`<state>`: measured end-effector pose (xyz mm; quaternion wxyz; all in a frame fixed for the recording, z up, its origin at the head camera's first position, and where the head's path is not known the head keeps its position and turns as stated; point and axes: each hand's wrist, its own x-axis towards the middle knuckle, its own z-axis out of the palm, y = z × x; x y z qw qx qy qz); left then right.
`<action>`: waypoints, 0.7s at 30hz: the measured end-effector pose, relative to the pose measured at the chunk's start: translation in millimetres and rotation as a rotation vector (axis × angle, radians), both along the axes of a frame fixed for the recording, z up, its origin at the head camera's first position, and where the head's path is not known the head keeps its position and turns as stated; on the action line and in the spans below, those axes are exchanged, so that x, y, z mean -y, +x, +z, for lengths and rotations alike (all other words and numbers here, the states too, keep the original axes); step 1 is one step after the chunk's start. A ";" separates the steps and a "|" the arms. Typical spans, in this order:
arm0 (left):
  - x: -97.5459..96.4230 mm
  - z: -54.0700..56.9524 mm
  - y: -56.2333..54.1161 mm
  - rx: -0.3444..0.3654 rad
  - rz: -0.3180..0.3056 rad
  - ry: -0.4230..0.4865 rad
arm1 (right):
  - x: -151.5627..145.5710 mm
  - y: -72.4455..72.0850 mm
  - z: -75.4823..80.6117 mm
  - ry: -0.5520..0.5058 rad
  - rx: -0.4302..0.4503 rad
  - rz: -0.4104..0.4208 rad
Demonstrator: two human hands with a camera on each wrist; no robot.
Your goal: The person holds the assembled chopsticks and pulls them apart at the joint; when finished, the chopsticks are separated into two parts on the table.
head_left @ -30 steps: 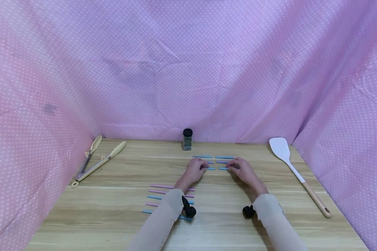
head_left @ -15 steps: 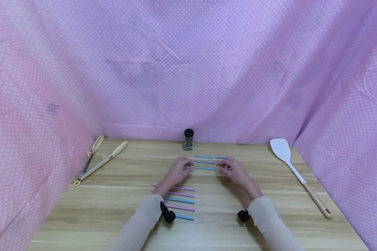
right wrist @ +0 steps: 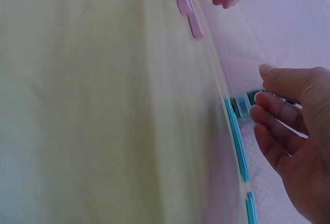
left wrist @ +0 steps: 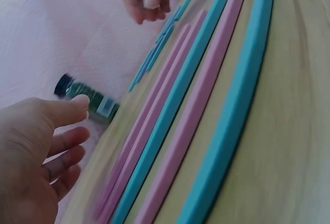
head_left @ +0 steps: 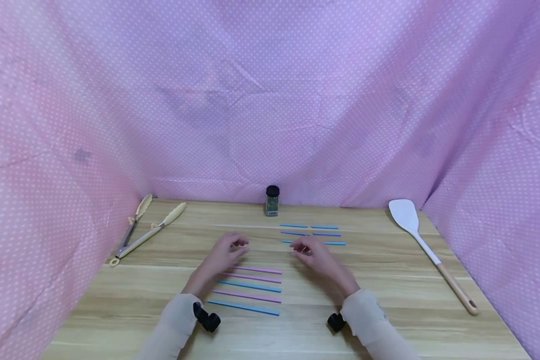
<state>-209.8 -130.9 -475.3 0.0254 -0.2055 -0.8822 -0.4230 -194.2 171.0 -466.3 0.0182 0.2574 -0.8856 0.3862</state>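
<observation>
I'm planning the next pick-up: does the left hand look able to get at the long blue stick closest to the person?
Probably yes: the left hand looks empty, and nothing lies on that blue stick. It would just need to draw back over the other long sticks.

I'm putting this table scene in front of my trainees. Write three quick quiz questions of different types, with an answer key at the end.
1. Count: how many long sticks lie in the group nearer the person, and in which colors?
2. True or false: the left hand is gripping a stick.
3. Fill in the blank: seen from the person's side, the tongs lie to the ____ of the jar.

Key:
1. Five: three pink and two blue.
2. False; the left hand holds nothing.
3. Left.
</observation>
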 end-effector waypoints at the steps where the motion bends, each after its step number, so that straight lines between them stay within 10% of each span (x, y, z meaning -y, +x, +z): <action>1: 4.6 0.0 1.0 0.005 0.000 0.007 | 3.3 0.8 -0.5 -0.009 -0.002 0.014; 21: 45.2 -6.9 19.9 0.083 -0.076 -0.066 | 30.0 18.2 -9.9 0.072 0.147 0.060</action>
